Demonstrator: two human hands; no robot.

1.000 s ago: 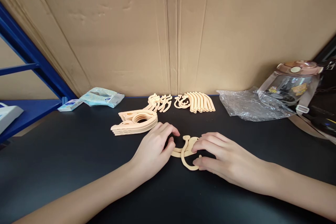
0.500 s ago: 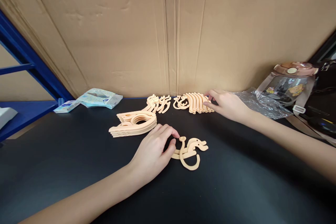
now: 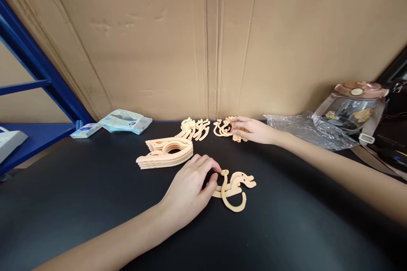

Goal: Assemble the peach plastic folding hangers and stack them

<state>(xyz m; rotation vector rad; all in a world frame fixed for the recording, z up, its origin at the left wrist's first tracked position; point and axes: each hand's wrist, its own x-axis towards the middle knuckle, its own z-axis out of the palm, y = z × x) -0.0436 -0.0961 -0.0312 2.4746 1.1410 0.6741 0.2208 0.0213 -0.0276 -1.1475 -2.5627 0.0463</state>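
Observation:
My left hand (image 3: 192, 186) rests on the dark table with curled fingers. Its index fingertip touches the round end of a beige hook (image 3: 234, 208). Beneath the hook lie two curved beige hanger arms (image 3: 243, 180), their left ends partly hidden by my thumb. Farther back, my right hand (image 3: 251, 129) is bent over a row of curved beige pieces (image 3: 238, 137). Thumb and index finger are on these pieces, and the hand hides much of the row. Several beige hooks (image 3: 219, 129) lie just left of it.
A stack of beige folded hangers (image 3: 165, 161) sits left of centre, with more curved pieces (image 3: 187, 127) behind it. Tissue packs (image 3: 125, 123) lie at the back left. Crumpled clear plastic (image 3: 292, 129) and a strapped bottle (image 3: 352, 110) stand at the right, before a cardboard wall (image 3: 143, 42).
My right hand has moved left, from the right end of the row of curved pieces to over it. My left hand stays by the hook. The view has shifted slightly.

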